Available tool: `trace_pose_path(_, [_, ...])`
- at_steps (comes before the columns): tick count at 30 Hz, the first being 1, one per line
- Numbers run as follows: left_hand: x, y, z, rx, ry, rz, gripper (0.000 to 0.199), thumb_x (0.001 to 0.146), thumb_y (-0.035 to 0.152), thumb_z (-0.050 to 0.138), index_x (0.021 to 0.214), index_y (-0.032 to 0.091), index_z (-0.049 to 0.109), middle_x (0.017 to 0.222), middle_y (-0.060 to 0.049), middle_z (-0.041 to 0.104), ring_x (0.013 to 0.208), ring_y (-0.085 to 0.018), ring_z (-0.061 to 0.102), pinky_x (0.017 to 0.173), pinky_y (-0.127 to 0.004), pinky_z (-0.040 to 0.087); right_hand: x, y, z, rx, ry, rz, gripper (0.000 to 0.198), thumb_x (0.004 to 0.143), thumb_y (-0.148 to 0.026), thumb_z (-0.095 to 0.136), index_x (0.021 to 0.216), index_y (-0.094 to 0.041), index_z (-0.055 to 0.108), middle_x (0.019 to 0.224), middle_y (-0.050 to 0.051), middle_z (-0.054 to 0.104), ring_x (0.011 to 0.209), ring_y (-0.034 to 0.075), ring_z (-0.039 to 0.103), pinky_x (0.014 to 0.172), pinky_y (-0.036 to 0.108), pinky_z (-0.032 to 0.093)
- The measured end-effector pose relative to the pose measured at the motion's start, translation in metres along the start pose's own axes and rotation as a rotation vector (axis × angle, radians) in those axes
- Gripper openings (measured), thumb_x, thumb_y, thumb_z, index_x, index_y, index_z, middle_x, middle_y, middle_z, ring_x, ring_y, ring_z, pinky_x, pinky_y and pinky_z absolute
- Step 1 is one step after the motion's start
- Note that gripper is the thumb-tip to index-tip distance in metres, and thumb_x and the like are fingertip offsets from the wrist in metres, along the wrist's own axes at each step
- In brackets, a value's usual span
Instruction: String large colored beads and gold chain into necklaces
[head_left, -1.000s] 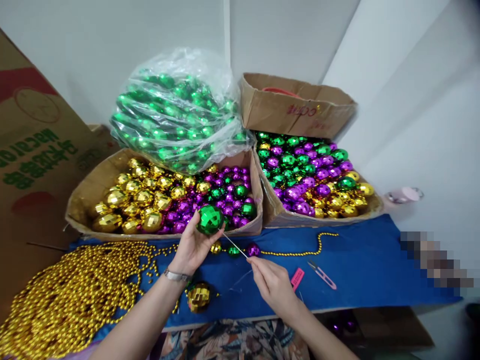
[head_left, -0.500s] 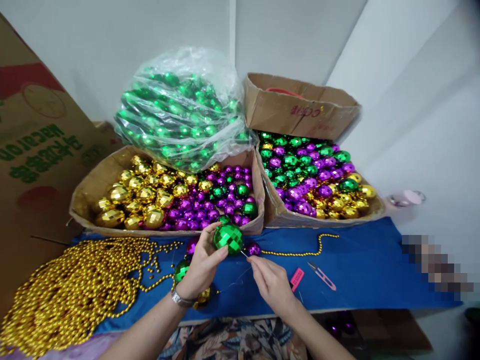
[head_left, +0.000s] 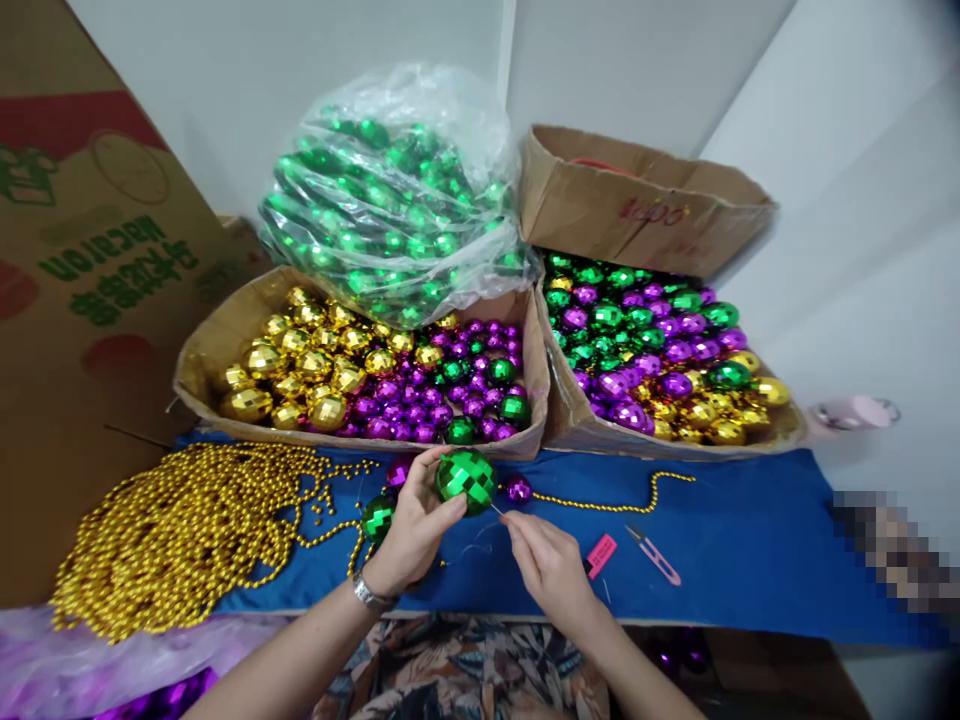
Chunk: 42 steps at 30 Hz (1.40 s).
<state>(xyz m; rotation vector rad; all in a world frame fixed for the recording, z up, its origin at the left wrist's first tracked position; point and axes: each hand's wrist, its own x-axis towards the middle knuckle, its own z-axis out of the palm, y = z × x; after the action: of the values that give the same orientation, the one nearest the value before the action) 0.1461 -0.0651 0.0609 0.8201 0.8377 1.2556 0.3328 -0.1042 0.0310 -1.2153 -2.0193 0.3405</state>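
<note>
My left hand (head_left: 414, 525) is closed around a large shiny green faceted ball (head_left: 466, 480) above the blue cloth. From the right, my right hand (head_left: 551, 570) pinches a thin needle (head_left: 496, 510) whose tip is at the ball's lower right side; how far it is inside is hidden. A fine clear thread (head_left: 478, 548) curls below the ball. Just right of the ball lies a small purple ball (head_left: 518, 488) with a gold bead strand (head_left: 592, 504) running from it. Another green ball (head_left: 377, 518) and a purple ball (head_left: 398, 470) lie behind my left wrist.
Two cardboard boxes (head_left: 442, 447) (head_left: 675, 452) of gold, purple and green balls stand behind, with a plastic bag (head_left: 405, 200) of green balls on top. Gold bead strands (head_left: 187, 530) heap at left. A pink tag (head_left: 601, 555) and thread snips (head_left: 654, 556) lie at right.
The view has shifted, so most things sit farther right in the picture. Both hands keep their hold on the green ball and the needle, with little visible movement between them.
</note>
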Motion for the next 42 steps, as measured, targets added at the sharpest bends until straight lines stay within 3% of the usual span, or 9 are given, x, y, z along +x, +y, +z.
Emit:
trace_pose_path(4, [-0.008,-0.004,-0.005,0.076,-0.113,0.031,0.061,0.071,0.024,0.077,0.127,0.027,0.053,0.130,-0.009,0.053,0.117,-0.026,0.052,0.094,-0.034,0.046,0.000,-0.001,0.002,0.020,-0.006,0.000,0.022,0.097,-0.014,0.038,0.098,-0.018,0.059,0.081,0.005,0.068,0.071,0.016,0.066,0.067,0.027,0.052])
trace_pose_path(7, [-0.012,-0.006,-0.028,0.232,-0.138,-0.003,0.056,0.072,0.028,0.076,0.125,0.024,0.058,0.128,-0.012,0.057,0.114,-0.028,0.055,0.090,-0.035,0.049,-0.004,0.000,0.001,0.042,-0.009,0.027,0.021,0.097,-0.015,0.038,0.089,-0.019,0.057,0.073,0.003,0.064,0.064,0.014,0.061,0.062,0.025,0.048])
trace_pose_path(10, [-0.008,-0.008,-0.078,0.671,0.138,0.068,0.026,0.079,0.031,0.068,0.103,0.022,0.069,0.102,-0.009,0.068,0.094,-0.023,0.063,0.084,-0.032,0.049,-0.012,0.003,-0.002,0.051,-0.022,0.051,0.021,0.098,-0.017,0.039,0.085,-0.019,0.056,0.069,0.002,0.060,0.060,0.013,0.058,0.059,0.025,0.045])
trace_pose_path(12, [-0.002,-0.010,-0.120,1.137,0.269,0.108,0.019,0.082,0.032,0.060,0.097,0.023,0.069,0.097,-0.007,0.070,0.088,-0.022,0.063,0.083,-0.031,0.048,-0.017,0.005,-0.003,0.065,-0.034,0.062,0.019,0.097,-0.017,0.040,0.089,-0.019,0.057,0.070,0.002,0.061,0.061,0.014,0.058,0.059,0.024,0.045])
trace_pose_path(16, [0.007,-0.015,-0.193,1.393,0.343,0.027,0.018,0.080,0.025,0.053,0.089,0.019,0.068,0.091,-0.010,0.070,0.086,-0.026,0.064,0.084,-0.038,0.047,-0.023,0.008,-0.003,0.077,-0.043,0.071,0.017,0.097,-0.017,0.041,0.095,-0.019,0.058,0.076,0.004,0.064,0.066,0.015,0.061,0.062,0.025,0.046])
trace_pose_path(19, [0.010,-0.021,-0.221,1.513,0.377,-0.022,0.022,0.082,0.024,0.049,0.091,0.017,0.067,0.091,-0.012,0.070,0.085,-0.027,0.064,0.082,-0.038,0.047,-0.023,0.009,-0.002,0.070,-0.037,0.070,0.017,0.097,-0.017,0.041,0.095,-0.020,0.058,0.077,0.004,0.064,0.067,0.015,0.062,0.063,0.025,0.047])
trace_pose_path(28, [0.031,-0.048,-0.227,1.707,0.288,-0.010,0.028,0.085,0.018,0.044,0.102,0.013,0.066,0.102,-0.018,0.065,0.097,-0.028,0.061,0.084,-0.038,0.047,-0.020,0.004,0.003,0.064,-0.047,0.043,0.017,0.097,-0.017,0.040,0.095,-0.019,0.057,0.077,0.004,0.065,0.066,0.015,0.062,0.062,0.025,0.047])
trace_pose_path(35, [0.025,-0.041,-0.235,1.746,0.265,0.009,0.030,0.089,0.021,0.041,0.106,0.015,0.065,0.101,-0.014,0.065,0.095,-0.026,0.061,0.087,-0.036,0.047,-0.023,0.004,0.002,0.071,-0.059,0.074,0.018,0.097,-0.017,0.040,0.094,-0.019,0.057,0.075,0.003,0.064,0.065,0.015,0.062,0.062,0.025,0.048])
trace_pose_path(42, [0.037,-0.040,-0.229,1.740,0.196,-0.010,0.029,0.084,0.009,0.043,0.102,0.016,0.066,0.109,-0.016,0.061,0.101,-0.026,0.058,0.089,-0.037,0.045,-0.018,0.001,0.009,0.109,-0.077,0.053,0.019,0.097,-0.017,0.040,0.091,-0.020,0.058,0.075,0.003,0.063,0.064,0.015,0.061,0.062,0.025,0.047])
